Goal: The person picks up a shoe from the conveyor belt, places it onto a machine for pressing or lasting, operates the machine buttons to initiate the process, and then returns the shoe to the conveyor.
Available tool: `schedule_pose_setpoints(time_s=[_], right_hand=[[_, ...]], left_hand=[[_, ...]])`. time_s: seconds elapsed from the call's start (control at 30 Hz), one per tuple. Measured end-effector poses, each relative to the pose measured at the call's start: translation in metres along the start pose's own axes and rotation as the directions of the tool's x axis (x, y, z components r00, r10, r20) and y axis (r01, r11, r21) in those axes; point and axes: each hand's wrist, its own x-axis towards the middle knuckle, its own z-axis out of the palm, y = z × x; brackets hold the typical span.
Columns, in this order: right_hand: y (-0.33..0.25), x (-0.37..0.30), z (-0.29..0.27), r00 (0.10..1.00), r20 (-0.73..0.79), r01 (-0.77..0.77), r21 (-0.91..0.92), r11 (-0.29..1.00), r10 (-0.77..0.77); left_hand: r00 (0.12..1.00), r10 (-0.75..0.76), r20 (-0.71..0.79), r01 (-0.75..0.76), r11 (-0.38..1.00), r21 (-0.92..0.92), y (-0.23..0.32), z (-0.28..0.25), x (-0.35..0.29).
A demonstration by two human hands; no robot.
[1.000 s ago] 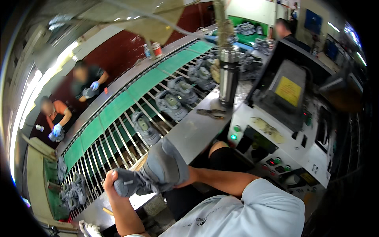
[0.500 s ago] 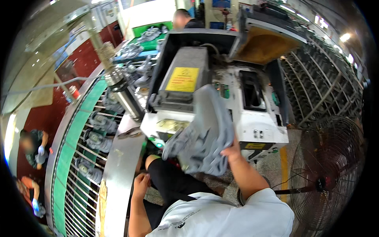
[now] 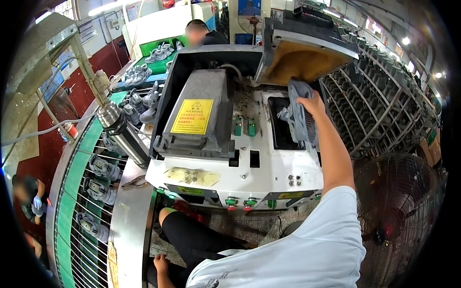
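Well, the grey shoe (image 3: 299,120) is over the right part of the white machine (image 3: 269,185), held on edge above the dark well (image 3: 281,139) in its top; I cannot tell whether it touches the rim. The person's right hand (image 3: 312,103) grips it, fingers closed around its side. The left hand (image 3: 162,263) is low, off the machine's front left corner; its fingers look curled, though I cannot tell how tightly.

At the machine's rear right, a raised lid (image 3: 302,54) stands just behind the shoe, so room is tight there. Open white surface lies between the well and the grey housing (image 3: 211,93) on the machine's left. Left of the machine runs a metal counter (image 3: 129,221), close to its corner; to the right are a round fan (image 3: 394,211) and a rack (image 3: 374,96).

On the machine's housing, 1 yellow label (image 3: 192,116) carries a warning triangle above red and black print. On the machine's front, 2 yellow-green labels (image 3: 290,195) are too small to read.
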Motion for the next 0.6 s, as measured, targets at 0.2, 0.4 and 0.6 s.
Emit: schedule_pose_setpoints(time_s=[0.2, 0.4, 0.6], right_hand=[[-0.022, 0.039, 0.050, 0.966, 0.259, 0.086, -0.302, 0.949, -0.006], [-0.026, 0.010, 0.081, 0.969, 0.247, 0.070, -0.390, 0.918, 0.031], [-0.019, -0.037, 0.065, 0.977, 0.212, 0.105, -0.404, 0.908, -0.019]], left_hand=[[0.999, 0.034, -0.039, -0.030, 0.994, 0.101, 0.015, 0.016, -0.017], [1.000, 0.013, -0.008, -0.012, 0.989, 0.147, 0.007, 0.010, -0.020], [0.978, 0.124, 0.167, -0.149, 0.978, 0.148, 0.048, 0.063, -0.003]])
